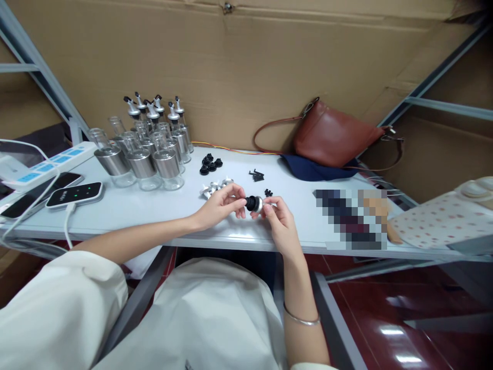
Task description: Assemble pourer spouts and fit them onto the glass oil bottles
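Above the table's front part I hold a bottle pour spout (pixel 254 204) sideways, its ribbed black stopper to the left and its silver collar to the right. The fingertips of my left hand (pixel 225 204) pinch the black end. My right hand (pixel 280 221) is closed on the silver side, covering most of the spout there. Silver spout parts (pixel 215 187) lie just behind my left hand. Farther back sit several black stoppers (pixel 210 164). Thin black pieces (pixel 257 176) and tiny black parts (pixel 268 193) rest behind my right hand.
Several glass bottles with steel bands (pixel 167 164) stand at the left, some at the back with pour spouts. Left of them are a power strip (pixel 50 167), a phone and a device (pixel 75 195) with cables. A brown bag (pixel 335 133) lies back right; a blurred patch (pixel 352 220) is nearer.
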Action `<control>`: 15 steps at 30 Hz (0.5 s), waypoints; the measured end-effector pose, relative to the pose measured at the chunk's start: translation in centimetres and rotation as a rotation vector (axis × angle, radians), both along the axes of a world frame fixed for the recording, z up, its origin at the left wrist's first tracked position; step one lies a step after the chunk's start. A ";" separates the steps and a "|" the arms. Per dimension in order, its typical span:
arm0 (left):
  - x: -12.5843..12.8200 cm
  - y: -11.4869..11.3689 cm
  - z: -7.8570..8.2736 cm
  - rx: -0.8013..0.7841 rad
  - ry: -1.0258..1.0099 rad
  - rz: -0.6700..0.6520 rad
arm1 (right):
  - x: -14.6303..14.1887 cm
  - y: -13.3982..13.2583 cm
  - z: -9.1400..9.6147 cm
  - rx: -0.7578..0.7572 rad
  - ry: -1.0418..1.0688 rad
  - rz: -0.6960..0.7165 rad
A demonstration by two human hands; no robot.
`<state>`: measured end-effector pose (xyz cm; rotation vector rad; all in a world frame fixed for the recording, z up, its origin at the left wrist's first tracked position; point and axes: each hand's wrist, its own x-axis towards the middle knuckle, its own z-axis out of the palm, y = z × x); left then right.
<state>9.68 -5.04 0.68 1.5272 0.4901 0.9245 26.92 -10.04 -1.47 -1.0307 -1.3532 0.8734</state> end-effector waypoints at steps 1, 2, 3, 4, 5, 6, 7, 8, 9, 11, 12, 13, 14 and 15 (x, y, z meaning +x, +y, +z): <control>0.0 0.0 0.0 0.000 -0.004 -0.002 | 0.0 0.0 0.0 -0.002 -0.005 0.005; 0.0 0.0 0.1 0.002 -0.006 -0.007 | 0.0 0.0 0.0 -0.003 -0.010 0.010; 0.0 0.0 0.1 0.002 -0.007 -0.015 | 0.0 0.0 -0.1 -0.003 -0.014 0.013; 0.0 0.0 0.1 -0.002 -0.007 -0.027 | 0.1 0.1 -0.1 -0.002 -0.015 0.018; 0.0 0.1 0.0 -0.010 -0.009 -0.041 | 0.1 0.1 -0.2 0.001 -0.013 0.024; 0.0 0.1 0.0 -0.023 -0.013 -0.055 | 0.1 0.1 -0.2 0.004 -0.009 0.028; 0.0 0.2 0.0 -0.040 -0.019 -0.066 | 0.2 0.1 -0.3 0.007 -0.004 0.030; 0.0 0.2 -0.1 -0.058 -0.027 -0.075 | 0.2 0.1 -0.3 0.009 0.001 0.030; 0.1 0.3 -0.1 -0.074 -0.038 -0.082 | 0.2 0.1 -0.3 0.010 0.005 0.029; 0.1 0.3 -0.1 -0.090 -0.059 -0.090 | 0.2 0.1 -0.3 0.011 0.014 0.030; 0.1 0.2 -0.1 -0.092 -0.066 -0.092 | 0.2 0.1 -0.2 0.011 0.018 0.032; 0.2 0.2 -0.1 -0.092 -0.070 -0.092 | 0.1 0.1 -0.1 0.010 0.021 0.030; 0.2 0.1 -0.1 -0.092 -0.073 -0.090 | 0.1 0.1 -0.1 0.009 0.022 0.024; 0.2 0.1 -0.1 -0.091 -0.074 -0.084 | 0.0 0.1 0.0 0.007 0.021 0.010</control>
